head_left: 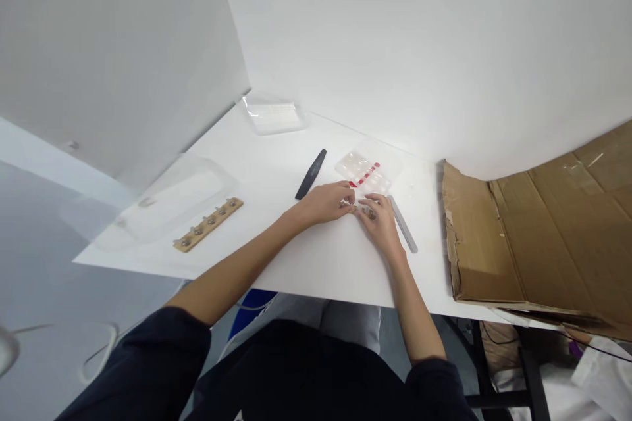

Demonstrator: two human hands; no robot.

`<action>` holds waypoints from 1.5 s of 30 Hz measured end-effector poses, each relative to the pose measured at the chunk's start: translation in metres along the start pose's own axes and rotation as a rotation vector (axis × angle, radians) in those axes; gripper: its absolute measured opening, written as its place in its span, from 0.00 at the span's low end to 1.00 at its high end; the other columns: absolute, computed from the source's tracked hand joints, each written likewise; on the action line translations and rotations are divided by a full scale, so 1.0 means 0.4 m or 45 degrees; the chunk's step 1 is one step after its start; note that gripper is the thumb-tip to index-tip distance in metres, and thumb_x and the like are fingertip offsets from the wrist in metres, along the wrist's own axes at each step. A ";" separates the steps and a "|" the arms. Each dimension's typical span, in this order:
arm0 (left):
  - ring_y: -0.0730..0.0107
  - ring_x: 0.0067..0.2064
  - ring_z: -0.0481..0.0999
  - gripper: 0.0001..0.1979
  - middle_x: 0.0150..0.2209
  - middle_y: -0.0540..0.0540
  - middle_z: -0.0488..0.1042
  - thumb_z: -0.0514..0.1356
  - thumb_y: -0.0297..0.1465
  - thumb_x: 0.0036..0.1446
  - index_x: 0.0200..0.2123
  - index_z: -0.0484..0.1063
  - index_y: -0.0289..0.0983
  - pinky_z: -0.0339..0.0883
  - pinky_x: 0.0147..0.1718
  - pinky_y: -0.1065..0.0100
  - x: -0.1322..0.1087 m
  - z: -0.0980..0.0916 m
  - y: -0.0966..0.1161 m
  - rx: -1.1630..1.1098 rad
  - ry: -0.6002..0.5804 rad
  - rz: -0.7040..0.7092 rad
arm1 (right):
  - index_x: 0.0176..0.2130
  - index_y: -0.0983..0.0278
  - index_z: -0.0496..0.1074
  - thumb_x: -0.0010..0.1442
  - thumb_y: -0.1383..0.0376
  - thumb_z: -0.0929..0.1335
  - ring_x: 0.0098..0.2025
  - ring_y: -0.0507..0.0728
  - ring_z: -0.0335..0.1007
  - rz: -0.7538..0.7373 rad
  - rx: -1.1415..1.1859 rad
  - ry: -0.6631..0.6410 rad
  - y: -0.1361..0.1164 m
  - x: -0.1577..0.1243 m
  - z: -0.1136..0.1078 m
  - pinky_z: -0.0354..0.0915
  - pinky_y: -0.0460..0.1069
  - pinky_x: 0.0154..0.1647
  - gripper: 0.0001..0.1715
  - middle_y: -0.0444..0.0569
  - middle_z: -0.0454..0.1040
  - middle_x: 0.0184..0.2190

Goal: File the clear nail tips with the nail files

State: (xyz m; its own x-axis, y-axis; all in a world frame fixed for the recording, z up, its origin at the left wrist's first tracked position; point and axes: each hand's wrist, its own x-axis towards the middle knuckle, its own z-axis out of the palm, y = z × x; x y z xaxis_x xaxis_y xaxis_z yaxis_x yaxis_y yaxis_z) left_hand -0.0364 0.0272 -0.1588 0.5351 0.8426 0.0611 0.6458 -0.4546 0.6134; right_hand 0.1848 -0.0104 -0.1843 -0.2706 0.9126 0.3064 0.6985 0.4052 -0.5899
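Both hands meet over the middle of the white table (316, 256). My left hand (326, 202) has its fingers curled, pinching something small at the fingertips. Fingers of my right hand (379, 218) are bent and pressed against a small object that I cannot make out, right beside the left fingertips. Just beyond the hands lies a clear plastic tray (364, 173) of small pale pieces with a red-and-white strip. A grey nail file (403, 225) lies beside my right hand. A black nail file (311, 174) lies just left of my left hand.
A wooden strip with several round metal studs (208, 223) lies at the left, beside a clear plastic lid (170, 202). A clear packet (274, 116) sits at the far corner. An opened cardboard box (538, 230) covers the right end. White walls enclose the table.
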 end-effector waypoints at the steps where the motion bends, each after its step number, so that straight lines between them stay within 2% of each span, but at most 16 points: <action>1: 0.65 0.37 0.78 0.12 0.47 0.44 0.78 0.59 0.40 0.66 0.42 0.78 0.39 0.65 0.39 0.64 0.000 -0.001 0.001 0.001 -0.001 -0.001 | 0.52 0.56 0.81 0.69 0.59 0.72 0.62 0.66 0.69 0.004 -0.001 0.000 0.001 0.000 0.000 0.68 0.66 0.65 0.12 0.56 0.75 0.57; 10: 0.61 0.42 0.80 0.12 0.47 0.44 0.78 0.58 0.39 0.66 0.41 0.78 0.39 0.66 0.39 0.64 -0.002 0.001 0.003 0.001 0.013 0.001 | 0.51 0.56 0.81 0.68 0.59 0.74 0.59 0.65 0.70 0.068 -0.011 0.008 -0.003 0.001 -0.006 0.70 0.64 0.63 0.12 0.55 0.75 0.58; 40: 0.63 0.40 0.79 0.10 0.48 0.44 0.78 0.57 0.36 0.66 0.40 0.77 0.39 0.65 0.38 0.64 -0.003 0.002 0.005 0.037 0.017 0.010 | 0.46 0.57 0.83 0.66 0.55 0.76 0.57 0.67 0.71 0.099 -0.058 0.032 -0.006 0.006 0.002 0.69 0.66 0.61 0.11 0.56 0.77 0.56; 45: 0.63 0.40 0.79 0.11 0.47 0.44 0.78 0.57 0.36 0.67 0.40 0.77 0.39 0.65 0.38 0.64 -0.005 -0.001 0.010 0.034 0.007 0.008 | 0.48 0.57 0.82 0.67 0.57 0.75 0.56 0.66 0.72 0.097 -0.064 0.024 -0.007 0.005 0.002 0.69 0.65 0.60 0.11 0.55 0.77 0.57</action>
State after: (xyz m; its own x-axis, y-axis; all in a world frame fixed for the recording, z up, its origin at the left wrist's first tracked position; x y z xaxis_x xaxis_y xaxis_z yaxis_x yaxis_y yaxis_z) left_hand -0.0350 0.0239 -0.1558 0.5361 0.8413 0.0696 0.6567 -0.4674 0.5919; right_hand 0.1816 -0.0099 -0.1826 -0.2033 0.9394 0.2762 0.7492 0.3308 -0.5739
